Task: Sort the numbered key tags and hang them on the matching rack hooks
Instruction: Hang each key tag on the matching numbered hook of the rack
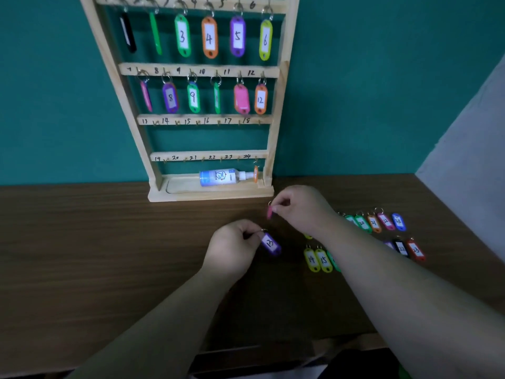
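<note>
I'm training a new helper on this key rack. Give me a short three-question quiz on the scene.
1. True or false: the left hand holds the purple tag 13.
2. Which rack rows hold tags on every hook? A) top two B) bottom two
3. Fill in: a ___ bottle lies in the rack's base tray.

Key: 1 true; 2 A; 3 spray
</note>
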